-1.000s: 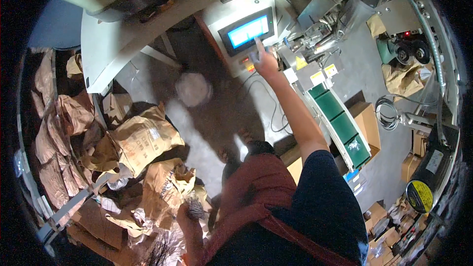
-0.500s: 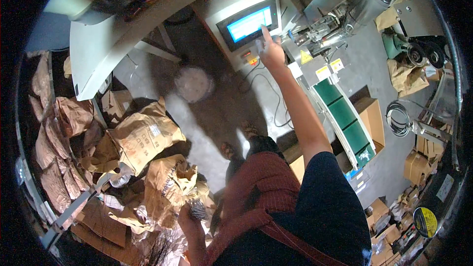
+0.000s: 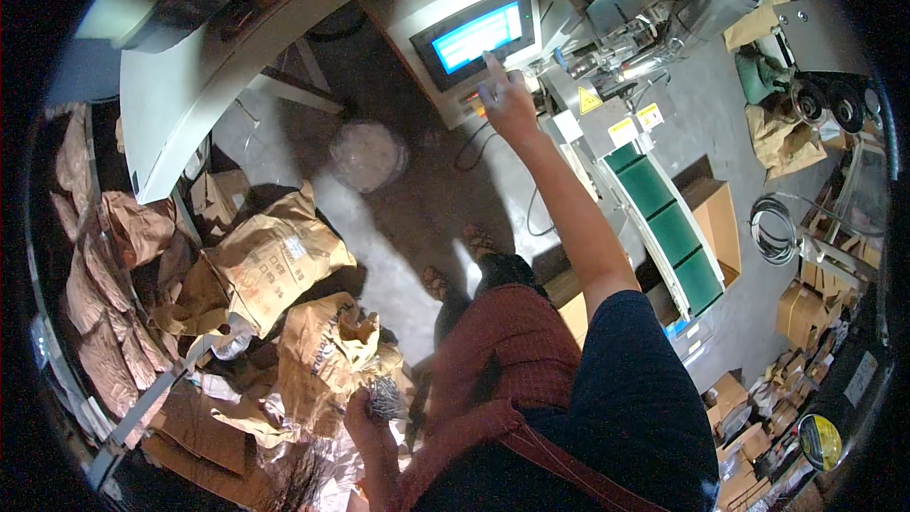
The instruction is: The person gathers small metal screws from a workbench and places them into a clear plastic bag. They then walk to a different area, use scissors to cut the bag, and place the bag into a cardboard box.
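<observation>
My right hand [image 3: 512, 106] reaches up to the lit touchscreen [image 3: 476, 36] on the machine's control panel. Its index finger is stretched out to the screen's lower edge, and I see nothing held in it. Low in the view, my left hand [image 3: 368, 420] is closed round a bundle of thin grey metal pieces [image 3: 384, 398]. Their exact kind is too small to tell. Below the screen, a red and yellow switch [image 3: 479, 110] is partly hidden by my right hand.
Right of my arm runs a green conveyor belt [image 3: 671, 228] beside an open cardboard box [image 3: 713, 218]. Brown paper sacks [image 3: 284, 251] and filled packets [image 3: 100, 294] lie at left. A round translucent tub [image 3: 368, 156] stands on the floor; coiled cable [image 3: 773, 228] lies at right.
My right index fingertip has shifted left and slightly down along the screen's lower edge. My left hand keeps its hold on the metal bundle, now turned a little. The view has shifted slightly.
</observation>
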### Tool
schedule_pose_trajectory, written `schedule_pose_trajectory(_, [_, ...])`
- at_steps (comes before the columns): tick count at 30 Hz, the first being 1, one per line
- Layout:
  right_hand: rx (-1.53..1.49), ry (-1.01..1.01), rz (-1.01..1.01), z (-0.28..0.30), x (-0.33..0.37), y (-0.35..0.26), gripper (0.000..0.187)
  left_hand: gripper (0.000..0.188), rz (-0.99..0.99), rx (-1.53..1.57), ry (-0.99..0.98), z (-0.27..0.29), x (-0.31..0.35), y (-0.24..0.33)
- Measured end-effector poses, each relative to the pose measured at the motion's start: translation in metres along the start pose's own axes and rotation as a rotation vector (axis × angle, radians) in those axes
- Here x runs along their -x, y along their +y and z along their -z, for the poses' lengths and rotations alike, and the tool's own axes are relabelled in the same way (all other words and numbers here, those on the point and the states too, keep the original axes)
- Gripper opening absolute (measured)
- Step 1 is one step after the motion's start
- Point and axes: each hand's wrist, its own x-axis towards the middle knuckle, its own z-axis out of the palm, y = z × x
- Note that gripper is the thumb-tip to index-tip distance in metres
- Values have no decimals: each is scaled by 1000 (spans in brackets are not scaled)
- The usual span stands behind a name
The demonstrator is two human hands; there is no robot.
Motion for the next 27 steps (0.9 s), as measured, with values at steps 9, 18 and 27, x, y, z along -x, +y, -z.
schedule_pose_trajectory(9, [64, -58, -84, 1, -7, -4, 57, 21, -120, -188, 4, -18, 11, 9])
schedule_pose_trajectory(18, [-14, -121, -169, -8, 7, -8, 52, 20, -452, -675, -41, -12, 1, 3])
schedule_pose_trajectory(27, [16, -110, -190, -3, -4, -23, 52, 25, -299, -498, -5, -25, 8, 11])
